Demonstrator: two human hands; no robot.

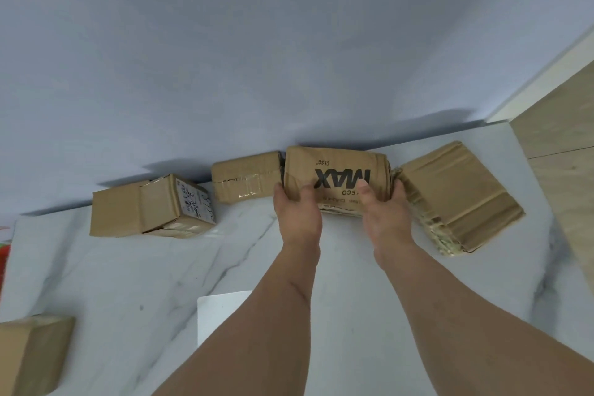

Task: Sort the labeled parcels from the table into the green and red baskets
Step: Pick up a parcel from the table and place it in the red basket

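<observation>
A white marble-patterned bench [128,283] with grey veining is running up against a plain pale blue-grey wall [257,42], and a row of brown cardboard parcels is lying along its far edge. The person is reaching forward with both bare arms; the left hand [299,215] and the right hand [385,215] are each closing their grip on one end of the MAX parcel [337,177], thumbs lying on its printed top face. This parcel is sitting at the wall, between a small taped parcel [246,182] touching its left end and a larger flat parcel [459,196] just beside its right end. Further left a scribbled-on parcel [151,207] is resting, and another parcel [32,354] is showing at the near left corner. Pale wooden flooring [559,145] is showing past the bench's right edge.
</observation>
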